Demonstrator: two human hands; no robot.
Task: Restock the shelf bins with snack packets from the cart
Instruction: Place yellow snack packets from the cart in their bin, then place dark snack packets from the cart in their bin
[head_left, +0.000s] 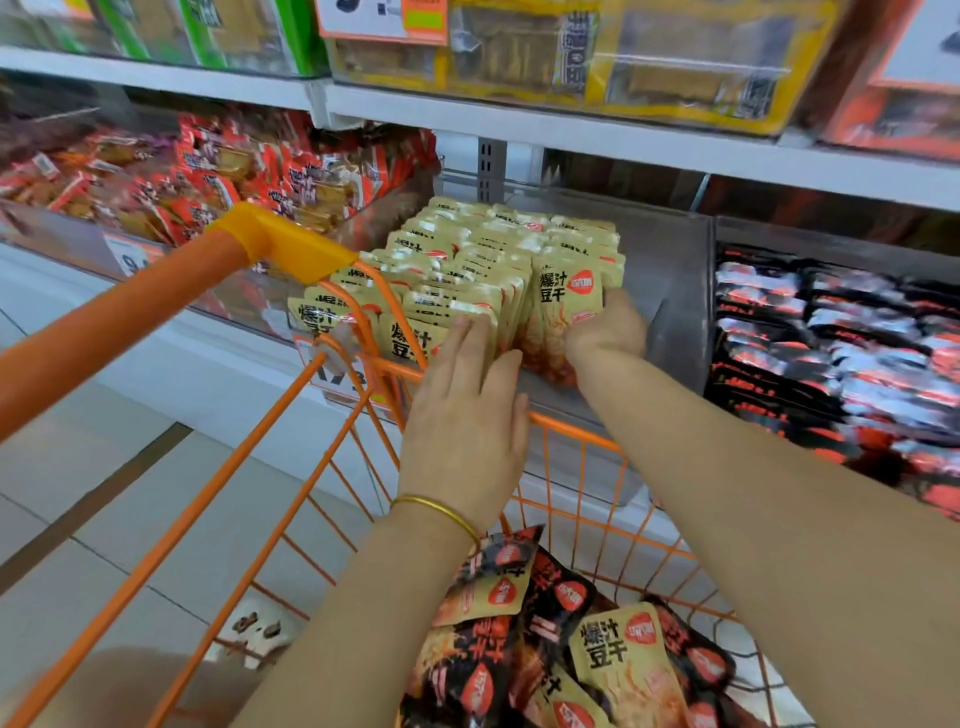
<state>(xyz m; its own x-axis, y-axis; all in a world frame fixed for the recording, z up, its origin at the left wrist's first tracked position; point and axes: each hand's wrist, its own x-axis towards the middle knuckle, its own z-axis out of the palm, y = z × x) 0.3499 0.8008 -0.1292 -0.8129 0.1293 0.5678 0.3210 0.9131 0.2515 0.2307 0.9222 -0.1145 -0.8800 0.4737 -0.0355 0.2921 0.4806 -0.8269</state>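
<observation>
A clear shelf bin (670, 270) holds rows of upright beige snack packets (483, 249). My left hand (467, 410), with a gold bangle at the wrist, lies flat with straight fingers against the front packets. My right hand (605, 332) grips a stack of beige packets (563, 306) at the right end of the rows, inside the bin. Below, the orange wire cart (576, 431) carries loose beige and black packets (571, 639).
The bin to the left holds red packets (218, 171), the bin to the right black-and-red packets (831, 338). The cart's orange handle (156, 306) crosses at left. An upper shelf (623, 140) with boxed goods overhangs the bins. Tiled floor lies at lower left.
</observation>
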